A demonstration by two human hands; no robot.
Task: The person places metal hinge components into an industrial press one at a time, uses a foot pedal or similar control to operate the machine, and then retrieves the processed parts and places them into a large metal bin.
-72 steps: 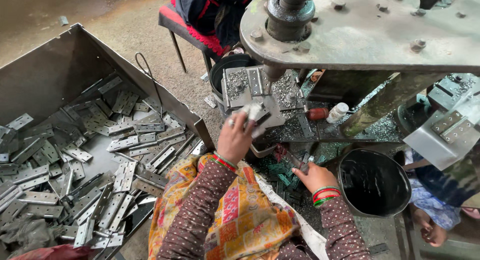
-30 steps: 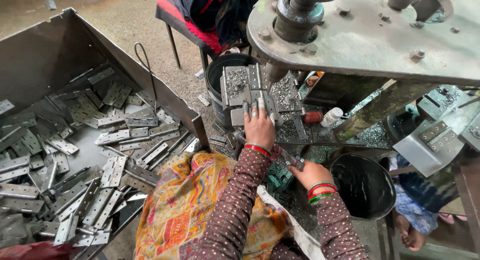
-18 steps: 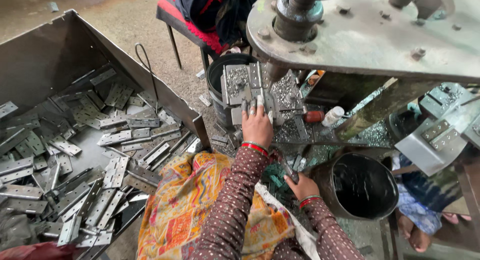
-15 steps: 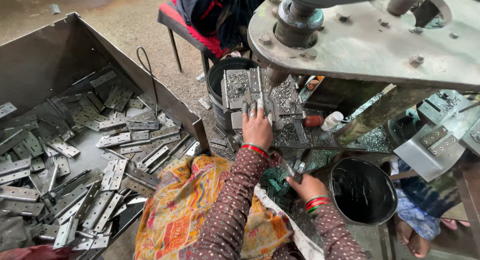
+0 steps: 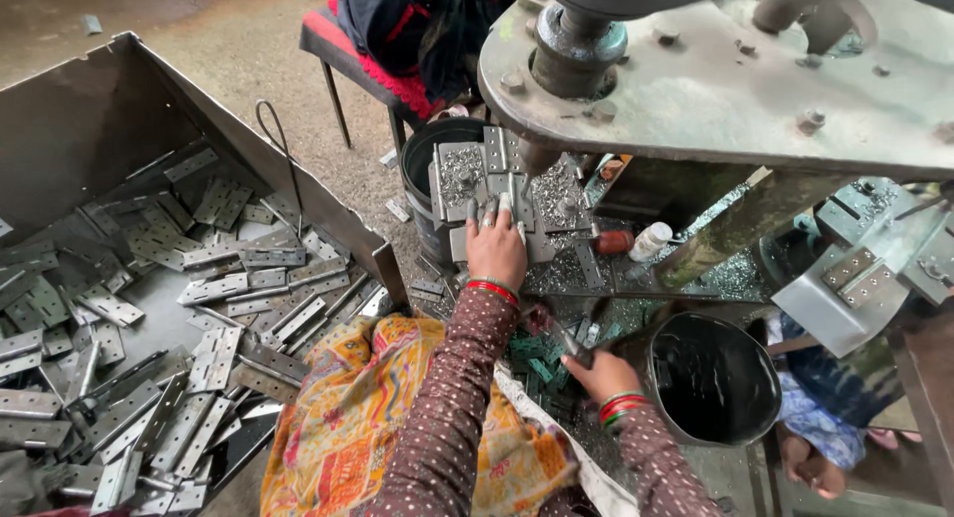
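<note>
Right now your left hand [image 5: 495,247] lies flat, fingers spread, pressing a metal hinge plate [image 5: 475,241] onto the press bed [image 5: 459,171] under the ram [image 5: 579,48]. Your right hand [image 5: 594,371] is lower, closed around a dark metal piece [image 5: 564,340] just beside the black bucket [image 5: 714,380]. Well apart to your left, the steel bin [image 5: 89,120] holds a heap of grey hinge plates [image 5: 229,279].
</note>
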